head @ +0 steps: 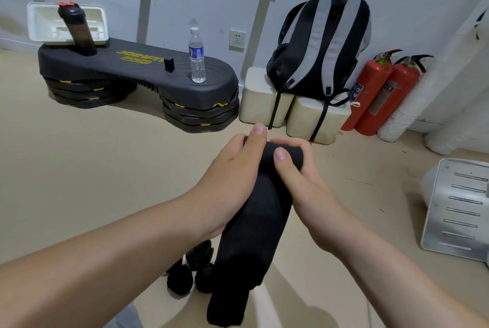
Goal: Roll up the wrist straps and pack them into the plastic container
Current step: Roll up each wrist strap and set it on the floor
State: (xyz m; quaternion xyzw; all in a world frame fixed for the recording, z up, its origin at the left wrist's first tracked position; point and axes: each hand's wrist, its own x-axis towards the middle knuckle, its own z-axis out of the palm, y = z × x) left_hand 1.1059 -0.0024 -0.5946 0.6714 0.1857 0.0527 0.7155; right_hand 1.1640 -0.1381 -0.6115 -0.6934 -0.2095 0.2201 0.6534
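Wrist strap (251, 222), black, was held in front of you above the floor (79, 169), its top end rolled, tail hanging down | your left hand (230, 169) and right hand (304, 182) both gripped the roll, fingers curled, thumbs on top | rolled straps (190, 269) lay on the floor below.

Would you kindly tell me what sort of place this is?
Probably a small workout room: an aerobic step platform on stacked risers, a water bottle on it, and a black wrist strap.
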